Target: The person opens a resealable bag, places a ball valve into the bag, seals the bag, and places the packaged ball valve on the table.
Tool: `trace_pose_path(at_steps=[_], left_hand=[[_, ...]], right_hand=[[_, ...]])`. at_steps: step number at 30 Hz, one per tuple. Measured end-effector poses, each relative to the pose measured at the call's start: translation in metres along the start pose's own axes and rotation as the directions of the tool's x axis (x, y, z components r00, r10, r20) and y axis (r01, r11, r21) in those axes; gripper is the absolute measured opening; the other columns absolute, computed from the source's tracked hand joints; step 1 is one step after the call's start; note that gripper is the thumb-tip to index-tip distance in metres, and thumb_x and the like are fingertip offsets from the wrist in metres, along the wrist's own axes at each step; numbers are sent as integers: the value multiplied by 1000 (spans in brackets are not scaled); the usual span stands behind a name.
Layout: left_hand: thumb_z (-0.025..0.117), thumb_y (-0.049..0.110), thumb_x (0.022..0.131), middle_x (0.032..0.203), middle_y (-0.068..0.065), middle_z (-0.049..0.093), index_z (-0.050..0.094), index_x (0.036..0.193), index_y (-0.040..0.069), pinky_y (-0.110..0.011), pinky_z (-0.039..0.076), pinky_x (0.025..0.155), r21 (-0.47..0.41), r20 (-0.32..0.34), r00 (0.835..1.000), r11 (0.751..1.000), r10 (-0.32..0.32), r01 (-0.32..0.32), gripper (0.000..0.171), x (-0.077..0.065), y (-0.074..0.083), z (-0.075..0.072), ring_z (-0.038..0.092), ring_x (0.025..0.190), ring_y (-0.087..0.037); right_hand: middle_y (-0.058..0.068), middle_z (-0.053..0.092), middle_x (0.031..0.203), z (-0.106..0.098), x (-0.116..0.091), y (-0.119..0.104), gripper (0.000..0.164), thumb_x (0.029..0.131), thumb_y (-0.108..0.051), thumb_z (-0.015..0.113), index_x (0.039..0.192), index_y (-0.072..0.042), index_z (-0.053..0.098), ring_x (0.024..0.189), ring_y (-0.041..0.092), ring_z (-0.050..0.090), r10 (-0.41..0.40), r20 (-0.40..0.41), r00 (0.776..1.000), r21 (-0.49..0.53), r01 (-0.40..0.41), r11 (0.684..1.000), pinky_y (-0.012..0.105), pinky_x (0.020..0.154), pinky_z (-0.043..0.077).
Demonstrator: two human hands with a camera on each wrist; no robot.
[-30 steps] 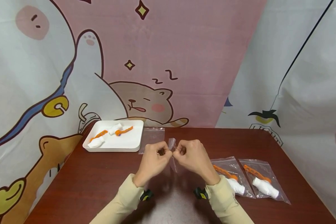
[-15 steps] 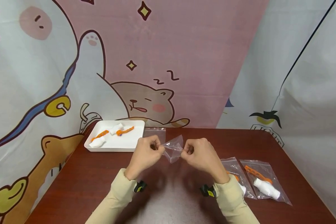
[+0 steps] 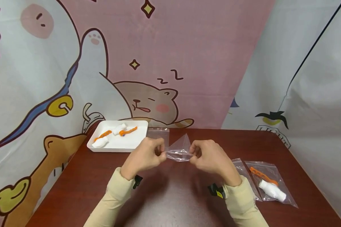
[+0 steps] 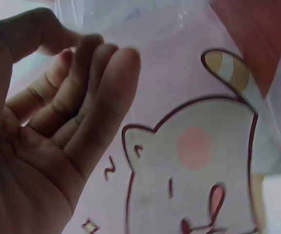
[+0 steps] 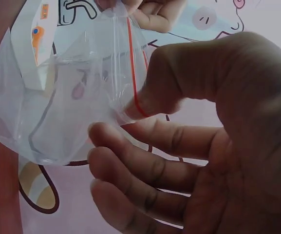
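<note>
Between the two hands hangs a clear zip-lock bag (image 3: pixel 179 148), its mouth edge stretched from one hand to the other above the table. My left hand (image 3: pixel 148 154) pinches one end of that edge between thumb and forefinger. The other end is pinched by my right hand (image 3: pixel 211 157). In the right wrist view, red lines run along the zip of the bag (image 5: pixel 57 112), and the right thumb and forefinger grip its corner while the other fingers fan out. Nothing shows inside the bag.
Left of the hands, a white tray (image 3: pixel 130 145) bears orange strap-like pieces (image 3: pixel 103 135) and white rolls (image 3: pixel 100 142). A flat clear bag (image 3: pixel 159 133) lies beside it. To the right are filled bags (image 3: pixel 268 168), one partly behind the right forearm. A printed cloth (image 3: pixel 204 63) hangs behind the table (image 3: pixel 170 201).
Both hands have moved apart, left and right, and the bag between them has gone from bunched and narrow to spread wide. The tray and filled bags stay put.
</note>
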State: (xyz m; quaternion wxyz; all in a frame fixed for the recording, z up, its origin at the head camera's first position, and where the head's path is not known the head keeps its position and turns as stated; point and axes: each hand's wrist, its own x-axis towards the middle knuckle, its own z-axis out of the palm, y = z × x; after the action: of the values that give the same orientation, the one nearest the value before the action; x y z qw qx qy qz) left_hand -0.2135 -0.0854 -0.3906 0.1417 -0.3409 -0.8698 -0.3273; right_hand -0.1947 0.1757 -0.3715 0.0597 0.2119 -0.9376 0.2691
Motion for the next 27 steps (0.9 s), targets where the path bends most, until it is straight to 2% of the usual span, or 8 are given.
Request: trace_pose_path(at_steps=[6,12,15,20,23,27], left_hand=[[69,-1,79,70,6,68,71,86,11,-21,53,56,-100,-24,999,995,-21,19,14,0,1,5,59,60,-2],[69,2,84,72,6,71,74,86,13,-22,54,57,-109,-68,998,994,-15,7,13,3,4,9,60,62,-2],[68,2,84,69,9,69,74,85,13,-21,53,57,-124,-106,992,990,-73,60,13,3,5,10,60,61,-3],[66,2,82,63,10,67,74,79,15,-21,50,55,-166,-152,965,968,-212,186,15,2,7,7,59,58,-5],[65,3,80,63,10,66,73,77,17,-22,50,55,-178,-141,959,959,-248,221,17,1,8,4,59,58,-6],[66,5,81,64,9,66,73,78,18,-23,51,56,-188,-98,961,953,-258,236,15,1,10,1,60,59,-6]], right_hand=[[-11,64,75,2,1,-2,23,73,-12,71,94,-20,69,65,6,58,-23,-61,998,-18,22,1000,27,61,48],[-9,65,79,11,4,-4,23,74,-13,75,95,-20,70,70,6,60,-54,-150,987,-7,54,999,27,63,48],[-8,66,81,13,6,-3,22,75,-11,74,95,-20,71,71,5,61,-56,-149,987,42,63,997,26,64,50],[-6,69,84,11,7,1,20,79,-6,74,96,-15,73,71,6,62,-23,-162,987,149,47,988,25,66,54],[-5,69,83,8,7,4,19,80,-5,76,96,-16,76,70,10,63,21,-181,983,217,19,976,25,65,53],[-3,70,81,5,7,6,17,83,-6,76,93,-19,79,68,13,63,87,-196,977,307,-23,951,25,62,52]])
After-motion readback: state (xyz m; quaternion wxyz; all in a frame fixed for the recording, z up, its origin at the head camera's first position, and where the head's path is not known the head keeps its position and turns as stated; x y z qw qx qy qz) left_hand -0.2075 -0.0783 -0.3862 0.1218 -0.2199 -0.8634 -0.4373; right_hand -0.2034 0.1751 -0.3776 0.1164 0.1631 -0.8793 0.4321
